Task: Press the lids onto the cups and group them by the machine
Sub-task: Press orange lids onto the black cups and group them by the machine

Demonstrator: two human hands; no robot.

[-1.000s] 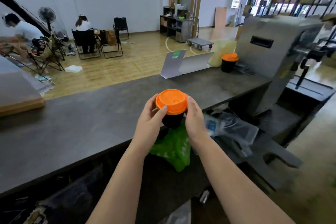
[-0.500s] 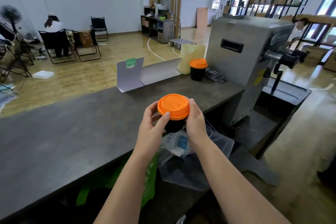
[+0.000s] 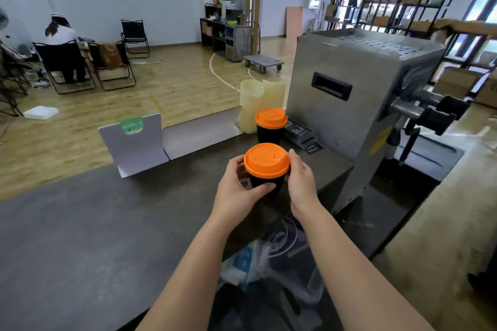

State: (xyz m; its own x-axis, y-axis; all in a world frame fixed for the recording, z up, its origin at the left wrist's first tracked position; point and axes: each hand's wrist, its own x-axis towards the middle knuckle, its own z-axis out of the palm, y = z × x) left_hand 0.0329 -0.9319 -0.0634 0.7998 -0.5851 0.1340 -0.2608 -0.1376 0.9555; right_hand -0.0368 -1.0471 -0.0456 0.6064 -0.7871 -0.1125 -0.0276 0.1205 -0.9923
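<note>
A black cup (image 3: 265, 183) with an orange lid (image 3: 267, 160) is held between both hands above the dark counter (image 3: 80, 236). My left hand (image 3: 236, 191) wraps its left side and my right hand (image 3: 301, 183) its right side. A second black cup with an orange lid (image 3: 270, 126) stands further back on the counter, close to the steel machine (image 3: 357, 105). The held cup is a short way in front of that second cup.
Pale plastic containers (image 3: 251, 105) stand behind the second cup. A folded white card (image 3: 139, 140) stands at the counter's far edge. Black sachets (image 3: 304, 134) lie by the machine. Plastic bags (image 3: 269, 263) lie below the counter's near edge. The machine's handle (image 3: 435, 110) sticks out right.
Both hands have carried the lidded cup forward and right, over the counter toward the machine and the second cup. The view has swung right and closer to the machine.
</note>
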